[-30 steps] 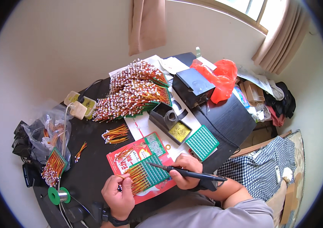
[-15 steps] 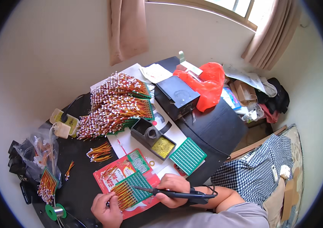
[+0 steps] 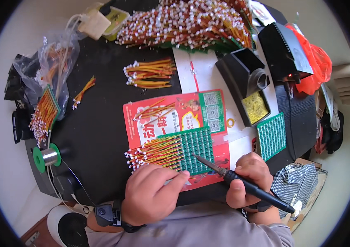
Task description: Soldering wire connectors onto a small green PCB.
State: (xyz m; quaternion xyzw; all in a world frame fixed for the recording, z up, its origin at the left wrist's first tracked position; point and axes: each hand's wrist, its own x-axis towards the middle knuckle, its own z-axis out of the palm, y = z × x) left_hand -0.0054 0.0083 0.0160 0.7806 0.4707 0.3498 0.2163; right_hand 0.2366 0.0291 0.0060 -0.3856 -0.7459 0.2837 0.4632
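A green circuit board [image 3: 197, 150] lies on a red printed sheet [image 3: 220, 88], with rows of red and yellow wires [image 3: 158, 148] with white end connectors attached along its left part. My right hand [image 3: 251, 179] grips a black soldering iron [image 3: 261, 193] like a pen. The iron's tip points at the board's middle, just right of the wired rows; whether it touches cannot be made out. My left hand [image 3: 154, 193] is at the board's near edge, fingers closed together over the lower wires. What they pinch is hidden.
Farther off are an iron stand [image 3: 243, 78] with yellow sponge [image 3: 255, 108], a black soldering station [image 3: 284, 53] and a pile of wired boards [image 3: 191, 24]. A second board [image 3: 271, 136] lies right. Leftward are loose wires [image 3: 150, 74], a solder spool [image 3: 47, 157] and a plastic bag [image 3: 65, 53].
The view has tilted down and come closer to the board. My left hand has shifted from the wires' outer ends to the board's near edge. The soldering iron remains in my right hand.
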